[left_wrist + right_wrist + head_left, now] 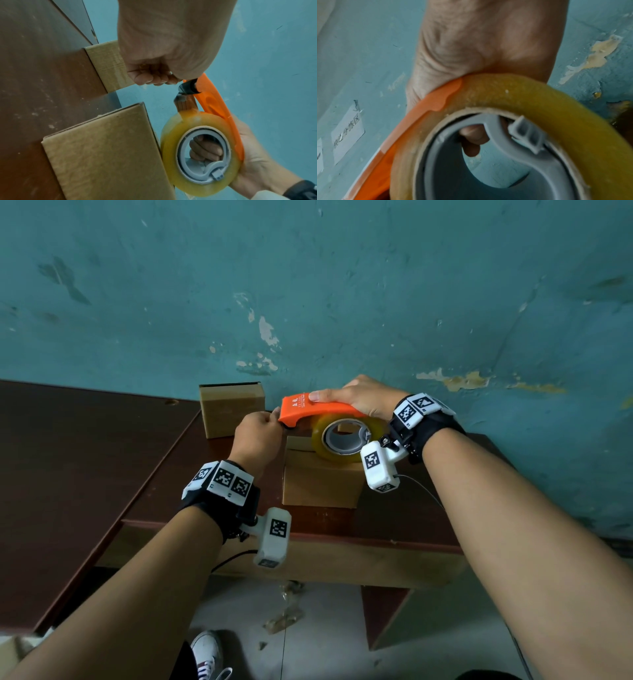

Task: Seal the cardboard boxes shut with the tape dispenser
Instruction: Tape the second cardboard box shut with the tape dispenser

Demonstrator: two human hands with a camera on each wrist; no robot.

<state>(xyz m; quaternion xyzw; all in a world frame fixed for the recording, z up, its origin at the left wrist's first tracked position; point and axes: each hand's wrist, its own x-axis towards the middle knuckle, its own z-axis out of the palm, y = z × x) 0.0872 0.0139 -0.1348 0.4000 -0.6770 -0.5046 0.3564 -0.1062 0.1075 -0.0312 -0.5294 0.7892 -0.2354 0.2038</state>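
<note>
An orange tape dispenser (318,409) with a yellowish tape roll (342,440) hovers over a closed cardboard box (322,484) on the brown desk (164,474). My right hand (342,398) grips the dispenser from above; its fingers (204,148) show through the roll's grey core. My left hand (274,421) has curled fingers (154,79) pinching at the dispenser's front tip (188,86), where the tape end comes off the roll (199,148). The clear tape between those fingers is hard to make out. A second box (231,409) stands behind, against the wall.
The teal wall (342,285) rises directly behind the boxes. The desk's front edge (308,534) lies close to the near box. A darker tabletop (68,474) extends to the left. Below are the floor and a white shoe (207,652).
</note>
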